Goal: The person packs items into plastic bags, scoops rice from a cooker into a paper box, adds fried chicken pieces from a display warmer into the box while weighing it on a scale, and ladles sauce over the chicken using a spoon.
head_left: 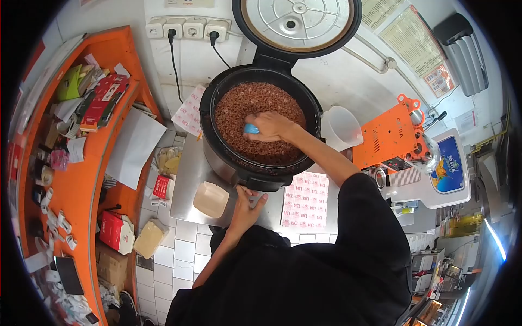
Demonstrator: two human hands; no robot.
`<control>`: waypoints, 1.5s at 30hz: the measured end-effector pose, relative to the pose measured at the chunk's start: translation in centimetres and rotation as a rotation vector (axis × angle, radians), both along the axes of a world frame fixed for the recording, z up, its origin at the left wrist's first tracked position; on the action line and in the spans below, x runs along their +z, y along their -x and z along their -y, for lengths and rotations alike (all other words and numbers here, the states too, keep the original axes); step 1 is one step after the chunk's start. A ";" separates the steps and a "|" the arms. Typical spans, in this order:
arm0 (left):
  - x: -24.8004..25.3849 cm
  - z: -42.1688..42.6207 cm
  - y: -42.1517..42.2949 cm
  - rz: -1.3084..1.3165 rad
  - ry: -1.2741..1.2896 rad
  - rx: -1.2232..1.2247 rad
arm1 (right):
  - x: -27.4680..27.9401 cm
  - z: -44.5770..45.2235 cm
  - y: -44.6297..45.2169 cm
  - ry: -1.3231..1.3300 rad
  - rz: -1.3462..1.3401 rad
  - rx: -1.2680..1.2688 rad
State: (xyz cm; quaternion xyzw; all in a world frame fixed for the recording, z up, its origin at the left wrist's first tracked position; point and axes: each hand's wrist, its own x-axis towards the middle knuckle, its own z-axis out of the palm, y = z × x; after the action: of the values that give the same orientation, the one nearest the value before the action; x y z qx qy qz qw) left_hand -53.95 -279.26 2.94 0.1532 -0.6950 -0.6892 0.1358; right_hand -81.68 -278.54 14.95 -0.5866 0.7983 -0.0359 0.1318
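A large rice cooker (217, 157) stands on a metal table with its lid (261, 19) raised, filled with reddish-brown cooked grain (272, 98). My right hand (269, 127) reaches into the pot, fingers closed round a small blue object (251, 129). Any further part of that object is hidden by the hand and grain. Below the cooker's front, my left hand (247, 209) has its thumb and fingers apart, with fingertips at the cooker's lower edge. An unfilled beige paper tray (211, 200) sits just left of it.
Printed paper sheets (305, 201) lie to the right of the cooker. Behind them are a translucent plastic tub (341, 127) and an orange machine (386, 133). Orange shelving (117, 117) with papers and boxes runs along the left. Cords hang from wall sockets (185, 28).
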 end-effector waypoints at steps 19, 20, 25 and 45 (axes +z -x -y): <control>0.0 0.4 0.2 0.019 0.017 -0.017 | 4.4 -3.7 -1.1 -0.194 0.773 -0.467; 0.0 0.4 0.2 0.014 0.024 -0.011 | 4.9 -3.9 -1.0 -0.127 0.816 -0.552; -0.3 0.3 0.1 -0.001 0.041 -0.011 | 1.9 -5.0 -0.9 0.281 -0.090 -0.095; -1.0 0.0 0.2 -0.060 0.038 0.019 | 0.2 -2.7 -2.5 -0.282 0.211 -0.120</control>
State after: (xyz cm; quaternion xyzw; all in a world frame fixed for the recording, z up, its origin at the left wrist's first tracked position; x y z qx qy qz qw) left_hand -54.14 -279.29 1.93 0.1364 -0.7021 -0.6789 0.1661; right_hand -79.16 -275.87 15.19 -0.5068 0.8107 0.0073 0.2931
